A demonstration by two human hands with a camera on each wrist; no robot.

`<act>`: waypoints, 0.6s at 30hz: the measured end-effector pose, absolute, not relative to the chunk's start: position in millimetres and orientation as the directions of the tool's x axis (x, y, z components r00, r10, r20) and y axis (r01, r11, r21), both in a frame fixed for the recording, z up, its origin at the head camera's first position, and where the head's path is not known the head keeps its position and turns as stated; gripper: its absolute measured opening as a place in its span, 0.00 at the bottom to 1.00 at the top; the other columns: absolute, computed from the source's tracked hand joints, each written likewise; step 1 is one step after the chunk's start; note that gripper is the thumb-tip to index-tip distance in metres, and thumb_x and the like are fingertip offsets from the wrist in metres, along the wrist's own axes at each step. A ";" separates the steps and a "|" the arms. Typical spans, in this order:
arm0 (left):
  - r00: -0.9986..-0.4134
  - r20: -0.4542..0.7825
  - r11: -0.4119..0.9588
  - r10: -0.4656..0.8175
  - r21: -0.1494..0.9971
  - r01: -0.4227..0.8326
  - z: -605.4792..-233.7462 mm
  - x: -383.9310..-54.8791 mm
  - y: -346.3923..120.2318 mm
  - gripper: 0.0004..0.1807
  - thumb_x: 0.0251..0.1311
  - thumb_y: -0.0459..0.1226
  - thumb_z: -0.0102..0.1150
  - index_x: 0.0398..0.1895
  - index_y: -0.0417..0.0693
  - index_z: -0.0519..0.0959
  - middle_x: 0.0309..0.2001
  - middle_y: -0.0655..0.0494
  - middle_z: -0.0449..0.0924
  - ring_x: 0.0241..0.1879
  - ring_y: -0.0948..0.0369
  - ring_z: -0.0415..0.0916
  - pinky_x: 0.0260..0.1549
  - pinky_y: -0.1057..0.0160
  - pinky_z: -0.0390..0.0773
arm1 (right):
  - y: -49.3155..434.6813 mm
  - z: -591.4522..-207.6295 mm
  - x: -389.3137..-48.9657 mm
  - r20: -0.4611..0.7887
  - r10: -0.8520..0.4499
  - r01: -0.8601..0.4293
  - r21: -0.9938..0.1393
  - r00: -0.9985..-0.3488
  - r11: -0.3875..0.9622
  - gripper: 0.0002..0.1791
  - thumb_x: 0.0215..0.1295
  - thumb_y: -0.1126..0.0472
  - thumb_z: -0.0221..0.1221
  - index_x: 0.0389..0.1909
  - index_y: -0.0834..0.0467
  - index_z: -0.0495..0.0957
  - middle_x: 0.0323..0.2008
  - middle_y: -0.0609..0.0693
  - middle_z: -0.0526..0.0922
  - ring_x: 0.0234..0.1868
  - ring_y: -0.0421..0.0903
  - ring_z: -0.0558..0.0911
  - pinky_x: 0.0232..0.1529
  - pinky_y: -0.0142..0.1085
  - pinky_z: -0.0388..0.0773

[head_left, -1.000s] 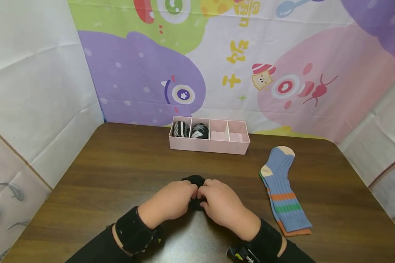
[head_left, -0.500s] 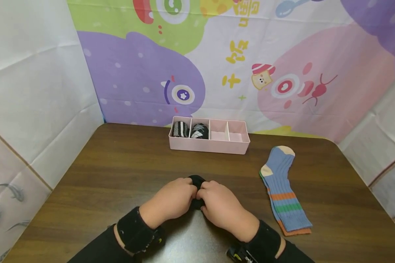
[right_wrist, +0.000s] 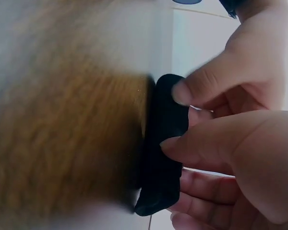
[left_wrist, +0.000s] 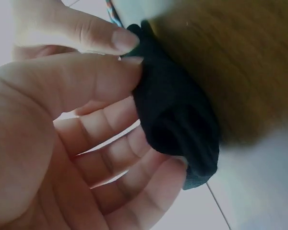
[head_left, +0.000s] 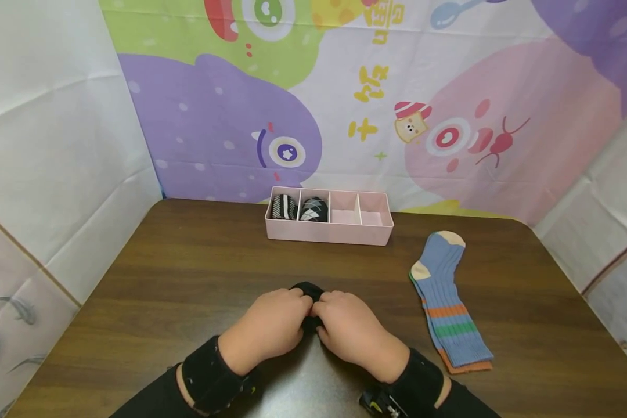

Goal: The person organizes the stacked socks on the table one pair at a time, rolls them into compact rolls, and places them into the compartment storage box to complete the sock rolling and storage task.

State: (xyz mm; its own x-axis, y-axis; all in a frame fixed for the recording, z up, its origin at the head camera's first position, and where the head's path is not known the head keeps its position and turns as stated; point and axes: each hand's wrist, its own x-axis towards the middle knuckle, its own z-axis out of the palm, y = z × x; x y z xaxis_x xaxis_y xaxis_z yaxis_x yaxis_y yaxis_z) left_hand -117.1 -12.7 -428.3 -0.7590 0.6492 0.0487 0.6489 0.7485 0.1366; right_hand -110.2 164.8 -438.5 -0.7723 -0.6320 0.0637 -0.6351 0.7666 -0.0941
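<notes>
Between my two hands, over the near middle of the table, is a folded black sock [head_left: 307, 288]. My left hand [head_left: 273, 323] pinches it from the left, and its thumb presses the near side in the left wrist view, where the sock [left_wrist: 175, 100] shows a loose fold at one end. From the right, my right hand [head_left: 351, 326] grips the same bundle with thumb and fingers. In the right wrist view the sock [right_wrist: 165, 129] looks like a compact roll, with both thumbs on it. The hands hide much of it in the head view.
A pink divided box [head_left: 329, 232] stands at the back; its two left compartments hold a striped sock roll [head_left: 284, 207] and an argyle sock roll [head_left: 314, 209]. Blue striped socks [head_left: 451, 302] lie flat at right on the wooden table [head_left: 198, 261]. A patterned cloth hangs behind.
Both hands stay in nearly the same place, with small finger shifts on the black sock. The head view has moved slightly. The box and the blue socks stay put.
</notes>
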 end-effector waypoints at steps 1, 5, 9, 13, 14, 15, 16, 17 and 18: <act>-0.761 0.034 0.750 0.648 0.142 0.646 -428.2 -116.5 -12.8 0.06 0.54 0.35 0.64 0.35 0.49 0.79 0.35 0.55 0.78 0.34 0.56 0.77 0.37 0.56 0.80 | 164.8 -438.4 -110.1 0.060 -0.633 -0.636 -0.101 -0.772 0.765 0.07 0.58 0.58 0.66 0.39 0.52 0.83 0.33 0.45 0.79 0.37 0.45 0.78 0.44 0.40 0.78; -0.762 0.011 0.750 0.647 0.168 0.639 -428.6 -115.6 -12.4 0.08 0.54 0.34 0.63 0.38 0.48 0.78 0.36 0.54 0.79 0.35 0.56 0.79 0.37 0.56 0.80 | 164.9 -436.8 -109.7 0.035 -0.633 -0.630 -0.145 -0.773 0.762 0.07 0.59 0.60 0.64 0.39 0.52 0.83 0.33 0.45 0.80 0.37 0.45 0.79 0.43 0.41 0.78; -0.754 0.028 0.738 0.656 0.186 0.649 -428.9 -115.4 -13.0 0.07 0.54 0.32 0.61 0.36 0.48 0.76 0.34 0.55 0.79 0.33 0.57 0.78 0.35 0.57 0.79 | 166.1 -435.5 -110.1 0.008 -0.627 -0.614 -0.214 -0.779 0.760 0.05 0.60 0.60 0.62 0.37 0.52 0.82 0.31 0.44 0.78 0.36 0.43 0.79 0.42 0.40 0.78; -0.746 0.031 0.731 0.665 0.178 0.659 -428.9 -115.4 -12.9 0.06 0.56 0.31 0.59 0.36 0.48 0.76 0.34 0.54 0.79 0.34 0.56 0.79 0.36 0.56 0.80 | 166.8 -436.4 -111.9 -0.010 -0.614 -0.588 -0.279 -0.789 0.759 0.04 0.61 0.60 0.59 0.34 0.50 0.81 0.30 0.43 0.77 0.34 0.41 0.78 0.39 0.39 0.77; -0.747 0.027 0.732 0.665 0.177 0.658 -428.9 -115.6 -12.7 0.06 0.57 0.31 0.59 0.37 0.47 0.76 0.35 0.53 0.80 0.35 0.56 0.79 0.37 0.56 0.80 | 167.0 -436.7 -112.1 -0.017 -0.608 -0.577 -0.295 -0.794 0.762 0.04 0.62 0.60 0.58 0.35 0.50 0.80 0.30 0.42 0.78 0.34 0.41 0.78 0.39 0.39 0.77; -0.747 0.022 0.733 0.665 0.177 0.657 -428.9 -115.9 -12.5 0.06 0.58 0.32 0.59 0.38 0.47 0.77 0.36 0.53 0.80 0.36 0.56 0.80 0.38 0.56 0.80 | 167.0 -437.1 -112.5 -0.028 -0.598 -0.562 -0.309 -0.801 0.767 0.04 0.62 0.60 0.58 0.37 0.51 0.80 0.31 0.42 0.78 0.34 0.40 0.78 0.38 0.39 0.77; -0.748 0.017 0.734 0.663 0.181 0.655 -428.8 -116.3 -12.4 0.06 0.58 0.31 0.58 0.39 0.46 0.77 0.36 0.52 0.80 0.36 0.55 0.80 0.37 0.56 0.80 | 167.1 -437.3 -112.7 -0.041 -0.587 -0.544 -0.329 -0.809 0.772 0.05 0.63 0.59 0.57 0.39 0.52 0.79 0.31 0.43 0.78 0.33 0.40 0.77 0.36 0.39 0.77; -0.751 0.012 0.736 0.660 0.187 0.650 -428.6 -116.8 -12.3 0.06 0.59 0.32 0.58 0.38 0.46 0.77 0.35 0.52 0.80 0.35 0.56 0.79 0.37 0.57 0.80 | 167.2 -437.6 -112.9 -0.055 -0.574 -0.524 -0.347 -0.817 0.778 0.08 0.65 0.59 0.57 0.43 0.53 0.77 0.30 0.43 0.78 0.31 0.40 0.77 0.34 0.39 0.76; -0.757 0.006 0.741 0.653 0.201 0.641 -428.7 -117.4 -12.3 0.05 0.59 0.32 0.59 0.39 0.45 0.78 0.35 0.53 0.78 0.33 0.57 0.78 0.35 0.58 0.80 | 167.2 -438.0 -113.1 -0.068 -0.560 -0.502 -0.366 -0.825 0.784 0.10 0.66 0.58 0.57 0.46 0.54 0.76 0.30 0.43 0.78 0.29 0.40 0.77 0.32 0.38 0.76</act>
